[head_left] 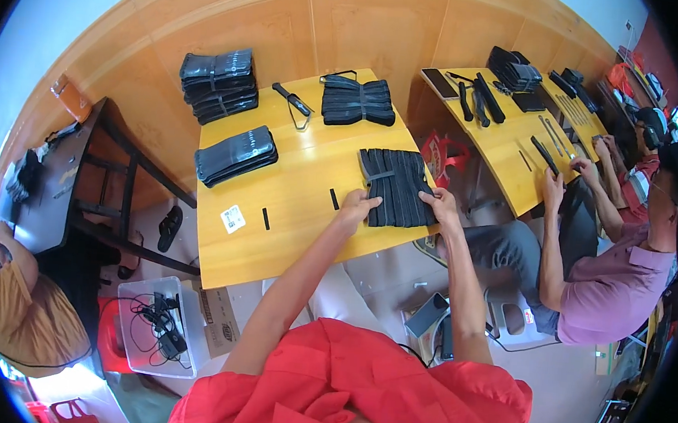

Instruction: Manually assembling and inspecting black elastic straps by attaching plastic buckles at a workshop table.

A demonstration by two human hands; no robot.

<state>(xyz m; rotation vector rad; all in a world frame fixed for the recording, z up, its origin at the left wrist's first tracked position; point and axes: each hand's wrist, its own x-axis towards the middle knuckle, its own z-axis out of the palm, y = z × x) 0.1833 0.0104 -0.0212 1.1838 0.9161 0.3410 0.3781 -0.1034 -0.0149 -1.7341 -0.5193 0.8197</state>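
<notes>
A bundle of flat black fabric sleeves, strapped across its upper left by a dark band, lies near the right front corner of the yellow table. My left hand pinches its left edge. On the opposite edge, my right hand grips with the thumb on top. Two short black strips, one beside my left hand and another farther left, lie on the wood. Next to the farther one is a white printed label.
Behind my hands lies another strapped black bundle, with a black-handled tool beside it. Plastic-wrapped black packs stack at the left. A co-worker sits at a second yellow table; another person sits at left. A clear bin holds cables.
</notes>
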